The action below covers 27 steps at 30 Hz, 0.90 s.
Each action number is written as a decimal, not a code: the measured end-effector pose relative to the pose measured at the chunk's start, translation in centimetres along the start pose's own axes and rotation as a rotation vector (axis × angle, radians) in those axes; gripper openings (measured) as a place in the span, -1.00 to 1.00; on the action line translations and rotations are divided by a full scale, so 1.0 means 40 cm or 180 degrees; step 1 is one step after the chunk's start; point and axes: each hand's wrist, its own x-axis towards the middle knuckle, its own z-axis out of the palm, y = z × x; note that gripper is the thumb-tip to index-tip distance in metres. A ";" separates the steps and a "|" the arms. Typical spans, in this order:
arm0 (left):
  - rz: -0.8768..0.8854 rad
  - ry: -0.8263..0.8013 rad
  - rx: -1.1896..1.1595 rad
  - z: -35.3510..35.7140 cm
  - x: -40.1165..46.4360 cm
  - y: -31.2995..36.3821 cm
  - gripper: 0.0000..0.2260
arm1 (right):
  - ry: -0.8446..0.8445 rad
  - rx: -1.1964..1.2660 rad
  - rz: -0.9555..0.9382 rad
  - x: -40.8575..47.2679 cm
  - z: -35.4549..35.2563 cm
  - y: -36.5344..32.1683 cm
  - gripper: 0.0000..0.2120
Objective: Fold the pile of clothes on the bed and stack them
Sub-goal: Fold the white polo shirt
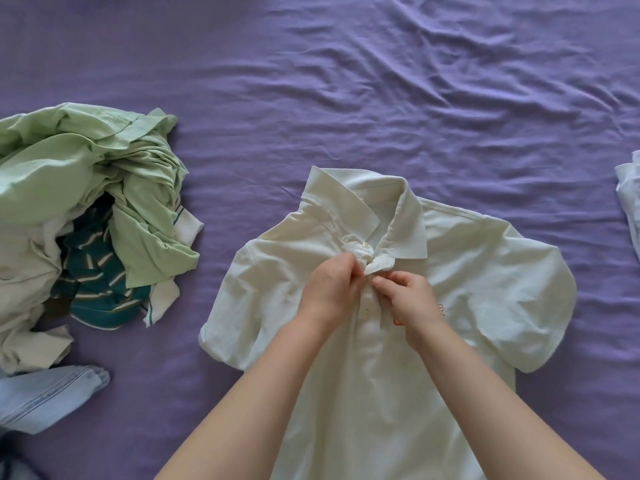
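Observation:
A cream polo shirt lies face up on the purple bed sheet, collar pointing away from me and both short sleeves spread out. My left hand pinches the left edge of the button placket just below the collar. My right hand pinches the placket's right edge beside it. A small orange logo on the chest is partly hidden by my right wrist. The pile of unfolded clothes sits at the left: light green garments on top, a teal striped one and pale ones underneath.
Light blue denim lies at the lower left below the pile. A white garment shows at the right edge, cut off by the frame. Wrinkled sheet stretches beyond the shirt's collar.

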 end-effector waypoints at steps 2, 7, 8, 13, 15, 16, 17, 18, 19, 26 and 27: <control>0.0037 -0.0110 0.0411 -0.008 0.007 0.000 -0.96 | 0.0278 -0.0672 -0.0305 -0.002 -0.006 -0.003 -0.87; -0.0455 0.0584 0.0032 -0.051 0.048 0.019 -0.87 | 0.0640 -0.1441 -0.0961 -0.010 -0.050 -0.040 -0.92; -0.0609 0.0672 -0.0044 -0.064 0.065 0.023 -0.84 | 0.0668 -0.1588 -0.1154 -0.002 -0.056 -0.053 -0.93; -0.1207 0.0693 -0.0236 -0.114 0.145 0.024 -0.65 | 0.0204 -0.2314 -0.1954 0.083 -0.033 -0.131 -0.73; -0.1354 0.0582 -0.0398 -0.123 0.163 0.018 -0.61 | -0.0053 -0.2698 -0.2172 0.122 0.002 -0.152 -0.61; -0.1427 0.0543 -0.0526 -0.127 0.172 0.015 -0.59 | -0.0092 -0.2956 -0.2189 0.140 0.021 -0.158 -0.56; -0.1487 0.0527 -0.0656 -0.132 0.181 0.012 -0.59 | -0.0048 -0.3221 -0.2123 0.156 0.037 -0.161 -0.52; -0.1544 0.0504 -0.0786 -0.138 0.190 0.011 -0.60 | 0.0053 -0.3435 -0.2023 0.168 0.050 -0.161 -0.50; -0.1595 0.0476 -0.0914 -0.144 0.198 0.011 -0.61 | 0.0167 -0.3578 -0.1943 0.175 0.060 -0.160 -0.52; -0.2370 0.0403 -0.2027 -0.220 0.240 0.027 -0.43 | 0.0277 -0.2578 -0.2499 0.099 0.097 -0.188 -0.79; -0.2479 0.0327 -0.1995 -0.227 0.247 0.031 -0.42 | 0.0053 -0.2727 -0.2752 0.082 0.104 -0.182 -0.79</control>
